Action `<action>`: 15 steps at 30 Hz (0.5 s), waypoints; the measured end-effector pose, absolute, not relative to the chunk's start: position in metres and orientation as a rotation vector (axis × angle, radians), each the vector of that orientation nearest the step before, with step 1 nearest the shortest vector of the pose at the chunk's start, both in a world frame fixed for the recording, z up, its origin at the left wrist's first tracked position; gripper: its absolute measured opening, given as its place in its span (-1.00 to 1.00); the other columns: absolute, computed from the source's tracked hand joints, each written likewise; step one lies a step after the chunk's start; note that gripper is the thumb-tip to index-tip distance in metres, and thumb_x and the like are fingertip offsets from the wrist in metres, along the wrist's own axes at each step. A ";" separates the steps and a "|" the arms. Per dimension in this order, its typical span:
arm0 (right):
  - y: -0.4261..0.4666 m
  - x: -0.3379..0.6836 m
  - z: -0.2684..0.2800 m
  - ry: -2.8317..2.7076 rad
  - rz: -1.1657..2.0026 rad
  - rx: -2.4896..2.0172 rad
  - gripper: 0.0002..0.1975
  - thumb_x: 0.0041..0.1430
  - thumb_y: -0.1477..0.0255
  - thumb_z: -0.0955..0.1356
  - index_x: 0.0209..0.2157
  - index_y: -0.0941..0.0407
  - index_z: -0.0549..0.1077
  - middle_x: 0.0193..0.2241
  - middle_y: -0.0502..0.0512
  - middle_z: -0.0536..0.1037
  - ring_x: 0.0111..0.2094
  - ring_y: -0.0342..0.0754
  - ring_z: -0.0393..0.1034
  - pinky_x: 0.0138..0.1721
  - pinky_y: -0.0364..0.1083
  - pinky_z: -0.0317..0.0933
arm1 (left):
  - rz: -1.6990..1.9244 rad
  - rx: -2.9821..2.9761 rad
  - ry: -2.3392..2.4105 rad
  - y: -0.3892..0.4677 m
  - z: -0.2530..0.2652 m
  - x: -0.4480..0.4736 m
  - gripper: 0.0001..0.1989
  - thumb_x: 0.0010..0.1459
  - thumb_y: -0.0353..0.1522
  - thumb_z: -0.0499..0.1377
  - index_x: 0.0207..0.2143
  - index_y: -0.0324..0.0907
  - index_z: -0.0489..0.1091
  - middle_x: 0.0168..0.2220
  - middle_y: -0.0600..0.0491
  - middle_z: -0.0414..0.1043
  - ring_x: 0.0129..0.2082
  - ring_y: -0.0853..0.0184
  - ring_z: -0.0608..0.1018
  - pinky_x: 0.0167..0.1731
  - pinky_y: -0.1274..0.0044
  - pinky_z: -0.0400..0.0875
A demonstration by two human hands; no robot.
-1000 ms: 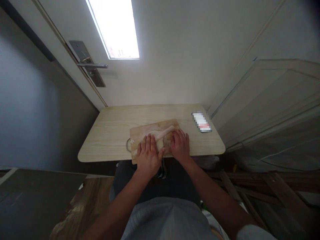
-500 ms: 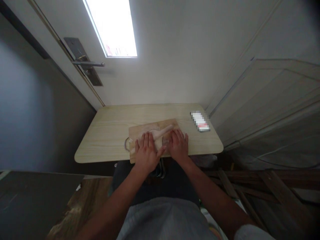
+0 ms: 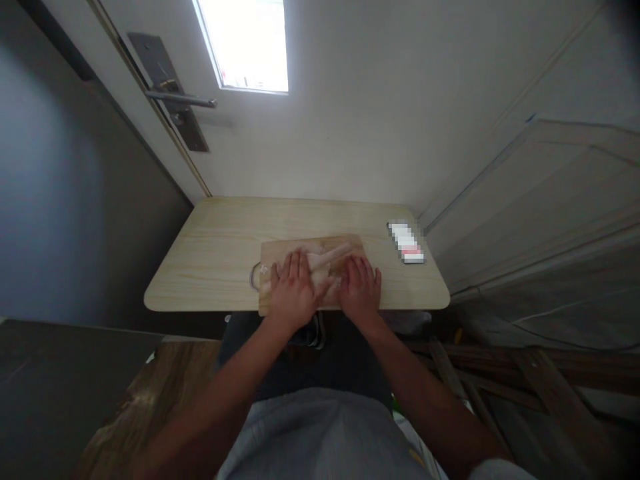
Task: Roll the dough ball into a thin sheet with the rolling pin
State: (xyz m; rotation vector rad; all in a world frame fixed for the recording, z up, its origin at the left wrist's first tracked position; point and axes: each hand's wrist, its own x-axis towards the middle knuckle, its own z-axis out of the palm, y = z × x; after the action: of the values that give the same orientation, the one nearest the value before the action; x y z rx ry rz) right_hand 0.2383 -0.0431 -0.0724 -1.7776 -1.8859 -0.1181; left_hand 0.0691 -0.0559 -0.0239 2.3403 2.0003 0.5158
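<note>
A wooden cutting board (image 3: pixel 280 245) with a metal handle ring on its left side lies at the front of the table. On it is a long pale strip that looks like dough (image 3: pixel 333 256), reaching toward the upper right; white powdery smears surround it. My left hand (image 3: pixel 294 287) rests palm down on the left half of the board, fingers stretched out, near the strip's left end. My right hand (image 3: pixel 360 287) lies on the right half, fingers spread forward beside the strip. What is under the palms is hidden.
The light wood table (image 3: pixel 210 267) stands against a white door with a metal lever handle (image 3: pixel 183 99) and a bright window. A blurred-out phone (image 3: pixel 406 241) lies at the table's right. Wooden slats (image 3: pixel 545 373) stand low on the right.
The view has shifted slightly. My right hand's fingers have straightened forward, and both hands stay on the board. The pale strip stays between them.
</note>
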 end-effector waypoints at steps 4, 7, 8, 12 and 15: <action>-0.044 0.240 -0.073 -1.895 -0.117 -1.798 -0.58 0.34 0.44 0.18 0.17 0.16 0.38 0.22 0.27 0.42 0.31 0.17 0.13 0.31 0.26 -0.15 | 0.520 2.402 1.941 -0.099 -0.031 0.086 -0.06 0.28 0.16 -0.13 0.43 -0.35 -0.11 0.44 -0.27 -0.08 0.45 0.00 -0.01 0.36 0.08 -0.13; -0.044 0.241 -0.072 -1.928 -0.114 -1.788 -0.56 0.36 0.43 0.17 0.21 0.16 0.34 0.24 0.28 0.39 0.33 0.18 0.10 0.30 0.28 -0.14 | 0.525 2.356 1.991 -0.082 -0.031 0.083 -0.10 0.30 0.13 -0.13 0.43 -0.33 -0.08 0.42 -0.27 -0.02 0.44 0.00 0.03 0.36 0.07 -0.12; -0.044 0.241 -0.072 -1.935 -0.116 -1.786 -0.55 0.36 0.43 0.16 0.23 0.16 0.32 0.25 0.28 0.38 0.33 0.18 0.10 0.30 0.29 -0.14 | 0.526 2.336 2.012 -0.068 -0.030 0.078 -0.13 0.31 0.12 -0.14 0.42 -0.32 -0.05 0.41 -0.27 0.02 0.43 -0.01 0.06 0.35 0.06 -0.12; -0.045 0.240 -0.072 -1.920 -0.133 -1.777 -0.53 0.35 0.45 0.15 0.25 0.15 0.31 0.23 0.28 0.40 0.32 0.18 0.11 0.30 0.29 -0.13 | 0.467 2.282 2.035 -0.015 -0.023 0.057 -0.20 0.35 0.08 -0.23 0.37 -0.32 0.10 0.37 -0.27 0.13 0.39 -0.06 0.14 0.30 -0.03 -0.04; -0.046 0.239 -0.073 -1.909 -0.150 -1.758 -0.53 0.36 0.44 0.15 0.24 0.15 0.30 0.23 0.27 0.40 0.32 0.18 0.12 0.30 0.28 -0.13 | 0.452 2.324 1.985 -0.022 -0.020 0.056 -0.19 0.35 0.09 -0.23 0.38 -0.32 0.09 0.38 -0.27 0.11 0.39 -0.05 0.14 0.30 0.01 0.02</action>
State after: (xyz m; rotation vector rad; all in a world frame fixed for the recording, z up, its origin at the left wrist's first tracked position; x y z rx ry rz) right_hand 0.2387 -0.0456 -0.0726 -1.7576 -1.9087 -0.1496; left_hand 0.0563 -0.0216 -0.0200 2.3240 1.9848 0.4522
